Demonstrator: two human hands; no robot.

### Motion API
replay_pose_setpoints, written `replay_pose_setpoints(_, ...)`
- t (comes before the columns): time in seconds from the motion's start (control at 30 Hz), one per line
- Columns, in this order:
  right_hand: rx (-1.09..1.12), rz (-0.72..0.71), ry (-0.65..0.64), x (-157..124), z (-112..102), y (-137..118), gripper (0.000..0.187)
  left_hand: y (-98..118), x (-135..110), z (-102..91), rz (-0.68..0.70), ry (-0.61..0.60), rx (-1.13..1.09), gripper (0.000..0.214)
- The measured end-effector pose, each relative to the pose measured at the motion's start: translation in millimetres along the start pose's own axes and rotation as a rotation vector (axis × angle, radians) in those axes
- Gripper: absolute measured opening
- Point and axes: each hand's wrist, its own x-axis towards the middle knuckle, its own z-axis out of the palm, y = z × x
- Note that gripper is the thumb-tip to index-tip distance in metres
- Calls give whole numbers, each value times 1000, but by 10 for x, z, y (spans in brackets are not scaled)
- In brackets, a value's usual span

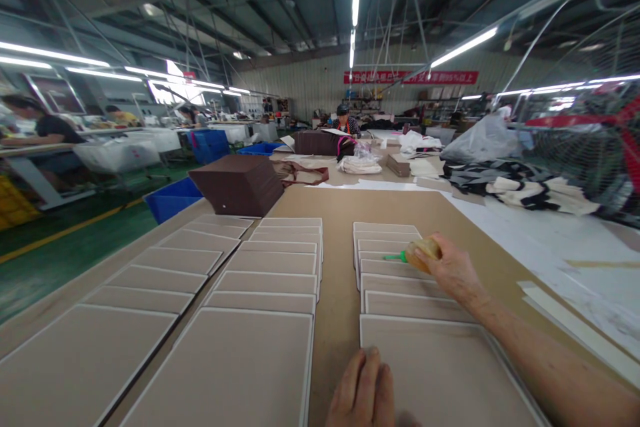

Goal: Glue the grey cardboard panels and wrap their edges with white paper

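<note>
Bright, even light given by overhead fluorescent tubes (465,47); glare blown out at far window (175,80); faint shadow cast by left hand (361,390) on bench (340,213); wide-angle curvature seen at frame edges.

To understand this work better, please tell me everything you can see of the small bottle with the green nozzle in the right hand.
The small translucent honey-yellow squeeze bottle has a thin green nozzle pointing left. It lies nearly level, gripped in the right hand, above a row of beige rectangular boards with white edges. Its body looks like soft plastic. Whether the nozzle touches a board cannot be told.
</note>
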Motion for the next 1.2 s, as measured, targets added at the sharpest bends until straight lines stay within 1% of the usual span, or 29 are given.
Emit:
replay_pose_setpoints(0.07, -9, 19, 10, -6, -43, 62, 33, -5, 5, -3, 25, -18, 7, 49)
replay_pose_setpoints(0.13, -12, 19, 9, -10, -36, 66, 32, -14, 5, 1, 43, -23, 9, 48)
replay_pose_setpoints(0.2, -7, 3, -1, -7, 20, 13, 30, -19, -1, 11, 35, -12, 3, 48)
replay_pose_setpoints(0.3, 10, -27, -19, 9, 147, -134, 27, -27, -7, 7, 12, 19, 4, 49)
replay_pose_setpoints(0.4, 23, -52, -37, 26, 242, -270, 26, -50, 13, -36, 68, -26, 42, 47)
replay_pose_setpoints(0.5, 30, -56, -46, 36, 257, -296, 25, -66, 42, -67, 110, -44, 53, 45)
replay_pose_setpoints(0.6, 25, -19, -28, 43, 182, -187, 24, -62, 52, -50, 78, -11, 40, 44)
replay_pose_setpoints(0.7, 5, 45, 0, 47, 33, 3, 26, -64, 52, -28, 59, 5, 45, 47)
replay_pose_setpoints(0.87, -52, 139, 56, 18, -263, 327, 27, -86, 58, -66, 130, -53, 56, 44)
replay_pose_setpoints(0.97, -80, 175, 79, -7, -414, 469, 30, -72, 48, -84, 99, -73, 48, 42)
replay_pose_setpoints(1.1, -108, 219, 107, -18, -535, 557, 31, -71, 37, -76, 111, -82, 52, 42)
replay_pose_setpoints(1.2, -104, 233, 111, -26, -504, 523, 30, -101, 50, -73, 149, -85, 58, 43)
